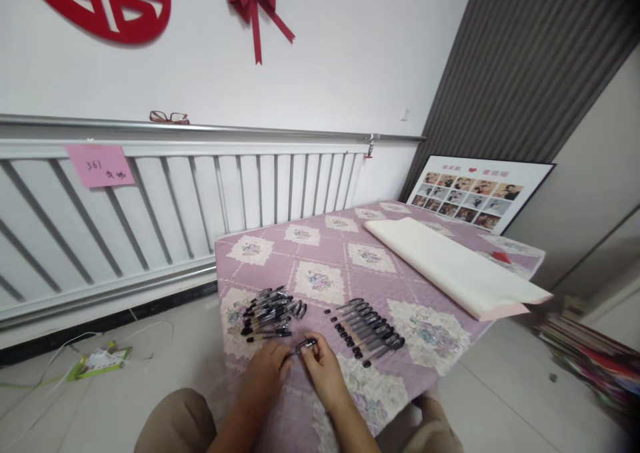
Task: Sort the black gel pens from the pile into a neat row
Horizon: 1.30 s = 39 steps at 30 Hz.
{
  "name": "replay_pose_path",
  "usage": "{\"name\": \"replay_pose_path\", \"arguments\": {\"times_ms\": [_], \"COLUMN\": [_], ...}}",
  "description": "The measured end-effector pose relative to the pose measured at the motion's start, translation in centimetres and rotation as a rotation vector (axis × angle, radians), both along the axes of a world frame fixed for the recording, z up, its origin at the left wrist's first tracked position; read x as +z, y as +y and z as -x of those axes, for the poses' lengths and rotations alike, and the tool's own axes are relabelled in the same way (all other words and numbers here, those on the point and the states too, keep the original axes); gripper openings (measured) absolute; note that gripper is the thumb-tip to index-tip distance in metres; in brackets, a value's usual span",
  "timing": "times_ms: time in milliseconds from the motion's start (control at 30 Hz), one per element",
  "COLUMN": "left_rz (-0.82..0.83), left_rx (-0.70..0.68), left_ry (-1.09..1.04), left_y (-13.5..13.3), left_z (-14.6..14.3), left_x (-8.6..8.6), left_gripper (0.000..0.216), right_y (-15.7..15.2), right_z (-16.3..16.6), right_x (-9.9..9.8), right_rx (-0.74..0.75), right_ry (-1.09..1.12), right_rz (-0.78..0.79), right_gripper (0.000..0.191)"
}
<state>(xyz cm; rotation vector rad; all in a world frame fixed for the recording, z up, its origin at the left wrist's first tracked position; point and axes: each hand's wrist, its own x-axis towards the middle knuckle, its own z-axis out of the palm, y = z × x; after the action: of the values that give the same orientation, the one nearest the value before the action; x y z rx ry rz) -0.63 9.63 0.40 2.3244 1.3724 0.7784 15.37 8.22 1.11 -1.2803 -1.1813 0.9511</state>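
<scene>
Between my two hands, low over the near part of the table, is a pen (304, 345) with a black cap. My right hand (321, 367) pinches it near the capped end. My left hand (270, 366) has its fingers curled around the other end, which they mostly hide. Just beyond my left hand lies a loose pile of black-capped pens (270, 311), pointing in mixed directions. To the right of my right hand, several similar pens (365, 329) lie side by side in a slanting row, with black ends.
The table wears a purple patterned cloth (327, 246). Folded cream paper (445, 266) lies at its right, with a small red item (501, 257) beyond. A photo board (480, 189) leans behind. A radiator (280, 186) lines the wall; a power strip (107, 363) sits on the floor.
</scene>
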Motion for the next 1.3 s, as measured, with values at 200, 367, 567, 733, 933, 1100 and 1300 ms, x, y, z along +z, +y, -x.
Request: {"name": "replay_pose_path", "arguments": {"times_ms": [200,367,567,733,933,1100,1300], "left_rz": [-0.016,-0.034,-0.024,-0.037,0.031,0.041,0.039], "left_rx": [-0.02,-0.024,-0.037,-0.054,-0.056,-0.022,-0.036], "left_ry": [-0.035,0.001,0.04,0.062,0.035,0.029,0.005], "left_y": [-0.3,-0.4,-0.3,-0.2,-0.4,-0.7,-0.9], "left_z": [0.0,0.0,-0.1,-0.1,0.1,0.0,0.0], "left_x": [0.7,0.8,0.6,0.2,0.6,1.5,1.9], "left_gripper": [0.018,0.019,0.023,0.028,0.025,0.02,0.018], "right_y": [-0.3,0.0,0.5,0.5,0.7,0.7,0.3], "right_z": [0.3,0.2,0.0,-0.3,-0.8,-0.9,-0.6], "right_x": [0.8,0.6,0.4,0.3,-0.5,-0.4,0.7], "right_rx": [0.055,0.077,0.161,0.168,0.136,0.142,0.181], "right_ry": [-0.065,-0.078,-0.041,0.026,0.145,0.099,0.03], "right_rz": [-0.005,0.008,0.042,0.09,0.096,0.094,0.114], "right_gripper": [0.024,0.022,0.023,0.027,0.031,0.032,0.031]}}
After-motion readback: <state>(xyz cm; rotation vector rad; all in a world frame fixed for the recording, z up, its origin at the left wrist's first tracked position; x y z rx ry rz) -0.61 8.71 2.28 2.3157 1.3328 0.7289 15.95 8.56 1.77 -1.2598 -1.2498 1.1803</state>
